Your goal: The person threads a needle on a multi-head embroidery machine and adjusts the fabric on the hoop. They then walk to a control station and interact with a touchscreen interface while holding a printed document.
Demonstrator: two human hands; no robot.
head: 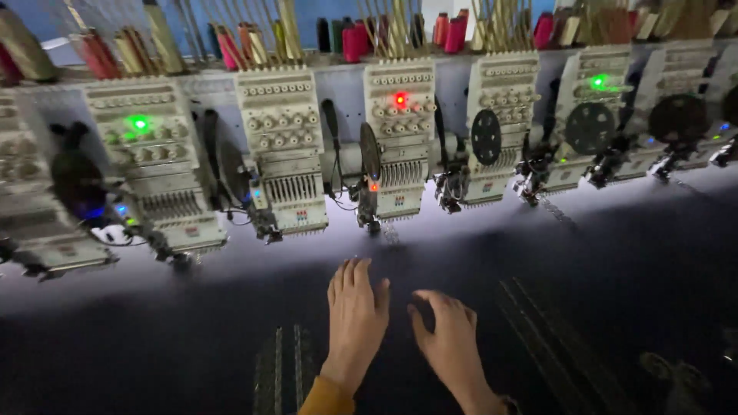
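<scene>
1. Hands: our left hand (357, 307) lies flat and open, fingers together, palm down on the dark fabric (192, 338); our right hand (446, 334) is open too, fingers spread and slightly curled, gripping nothing, its fingertips at or just above the cloth. The two sit near each other, not touching.
2. Sleeve: a mustard cuff (327, 398) shows at our left wrist.
3. Fabric: it stretches across the whole lower view, under both hands, and runs up beneath the row of machine heads. Pale stitched bands (284, 369) lie just beside our left wrist; more bands (538, 323) lie to the right of our right hand.
4. Handling, in our judgement: we press with flat palms and even weight, smooth outward from the centre, and keep fingers well short of the needles.
5. Embroidery head with red lamp (400, 146): directly beyond our hands; its needle area (374, 223) hangs just over the cloth. We treat red as a reason for care.
6. Neighbouring heads: green lamps at left (138, 123) and right (598, 81).
7. Thread cones (354, 38): a row along the top, in assorted colours.
</scene>
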